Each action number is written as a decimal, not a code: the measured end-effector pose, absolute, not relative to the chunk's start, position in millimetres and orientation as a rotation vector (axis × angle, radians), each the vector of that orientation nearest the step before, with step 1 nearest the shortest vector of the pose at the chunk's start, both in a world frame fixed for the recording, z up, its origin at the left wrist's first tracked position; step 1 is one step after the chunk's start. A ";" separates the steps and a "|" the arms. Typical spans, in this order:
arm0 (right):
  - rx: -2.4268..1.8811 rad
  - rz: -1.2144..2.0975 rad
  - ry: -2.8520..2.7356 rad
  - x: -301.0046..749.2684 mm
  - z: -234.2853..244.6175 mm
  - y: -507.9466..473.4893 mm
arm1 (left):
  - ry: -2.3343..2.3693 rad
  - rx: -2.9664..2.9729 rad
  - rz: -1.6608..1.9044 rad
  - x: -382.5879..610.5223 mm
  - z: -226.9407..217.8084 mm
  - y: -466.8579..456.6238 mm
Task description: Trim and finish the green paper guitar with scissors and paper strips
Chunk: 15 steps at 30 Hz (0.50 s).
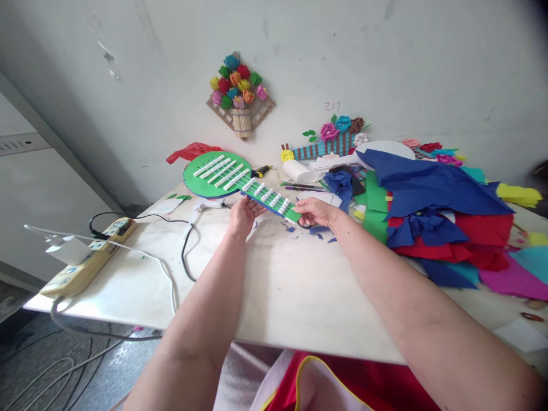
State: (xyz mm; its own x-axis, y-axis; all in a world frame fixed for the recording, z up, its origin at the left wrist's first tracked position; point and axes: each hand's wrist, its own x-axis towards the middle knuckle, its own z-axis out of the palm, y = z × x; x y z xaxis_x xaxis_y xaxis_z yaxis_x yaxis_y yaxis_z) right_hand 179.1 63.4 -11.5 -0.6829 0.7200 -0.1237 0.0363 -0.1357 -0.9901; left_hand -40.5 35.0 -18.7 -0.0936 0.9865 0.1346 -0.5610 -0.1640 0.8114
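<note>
A green guitar-shaped paper craft (216,178) with a round body, a straight neck and a blue edge is held tilted above the table. White paper rolls lie in rows across it, with thin lines running along its length. My left hand (245,214) supports the neck from below, near where it meets the body; some of its fingers are hidden beneath. At the neck's free end, my right hand (314,212) pinches the tip between thumb and fingers. Beneath the body on the table lies a white glue gun (205,206) with a black cord.
A yellow power strip (96,254) with plugs and cables sits at the left edge. Coloured crepe paper (440,188) is piled on the right. Behind are a yellow-black cutter (261,171) and pens (303,187). A paper-flower decoration (241,94) hangs on the wall.
</note>
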 end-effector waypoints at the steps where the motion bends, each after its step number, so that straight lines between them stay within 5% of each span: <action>1: -0.846 1.872 -1.657 179.2 -11.8 63.5 | 0.713 0.834 1.589 -40.1 -18.7 35.0; 15: -0.889 1.865 -1.621 177.1 -10.2 61.8 | 0.965 0.917 1.568 -37.8 -20.6 33.7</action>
